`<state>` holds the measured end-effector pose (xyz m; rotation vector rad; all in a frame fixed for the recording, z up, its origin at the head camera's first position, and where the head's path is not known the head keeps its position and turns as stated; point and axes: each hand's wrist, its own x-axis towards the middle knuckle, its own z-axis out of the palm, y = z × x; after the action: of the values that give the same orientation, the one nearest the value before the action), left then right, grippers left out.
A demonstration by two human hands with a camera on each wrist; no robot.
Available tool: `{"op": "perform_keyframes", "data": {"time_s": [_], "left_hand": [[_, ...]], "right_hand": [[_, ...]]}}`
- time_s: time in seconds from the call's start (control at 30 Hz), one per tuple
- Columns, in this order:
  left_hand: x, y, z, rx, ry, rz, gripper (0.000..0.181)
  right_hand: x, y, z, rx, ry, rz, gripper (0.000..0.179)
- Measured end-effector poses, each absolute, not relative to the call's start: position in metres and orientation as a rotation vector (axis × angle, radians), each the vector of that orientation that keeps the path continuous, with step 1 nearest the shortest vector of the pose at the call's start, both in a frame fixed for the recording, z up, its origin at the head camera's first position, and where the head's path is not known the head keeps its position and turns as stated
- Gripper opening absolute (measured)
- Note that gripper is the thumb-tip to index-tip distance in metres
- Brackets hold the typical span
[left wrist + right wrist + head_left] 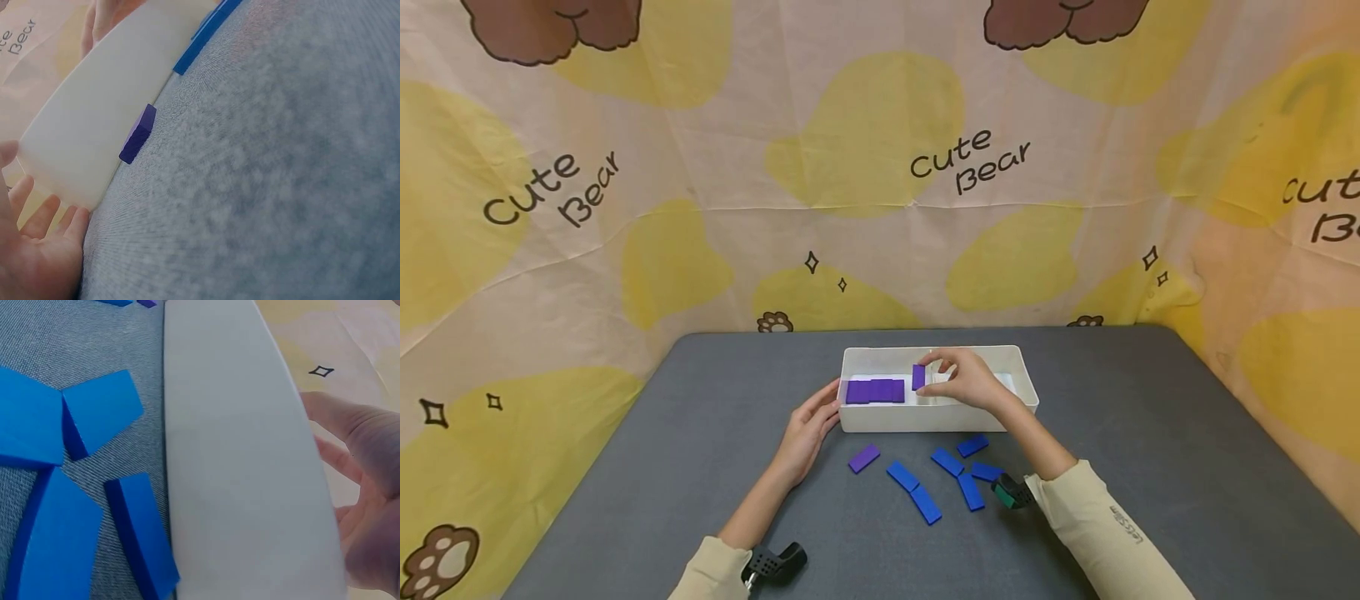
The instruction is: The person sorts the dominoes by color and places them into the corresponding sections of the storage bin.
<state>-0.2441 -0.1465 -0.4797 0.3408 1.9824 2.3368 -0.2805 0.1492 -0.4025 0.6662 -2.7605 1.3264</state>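
Right grip (962,381) over white box (925,419), purple block (918,377) between thumb and finger

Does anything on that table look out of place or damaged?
One purple block looks stray: it lies slanted outside the white box, near scattered blue blocks, while a row of purple blocks sits inside. No damage shows.
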Motion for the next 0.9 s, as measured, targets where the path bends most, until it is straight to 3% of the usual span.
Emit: {"op": "perform_keyframes", "data": {"time_s": [0.4, 0.9], "left_hand": [[-0.243, -0.147, -0.480, 0.355, 2.008, 2.329, 0.052], [-0.245, -0.148, -0.480, 0.351, 2.002, 2.329, 0.053]], "right_hand": [[-0.289, 0.139, -0.415, 0.735, -2.741, 1.286, 0.041], [-0.289, 0.123, -0.410, 0.567, -2.883, 1.101, 0.043]]}}
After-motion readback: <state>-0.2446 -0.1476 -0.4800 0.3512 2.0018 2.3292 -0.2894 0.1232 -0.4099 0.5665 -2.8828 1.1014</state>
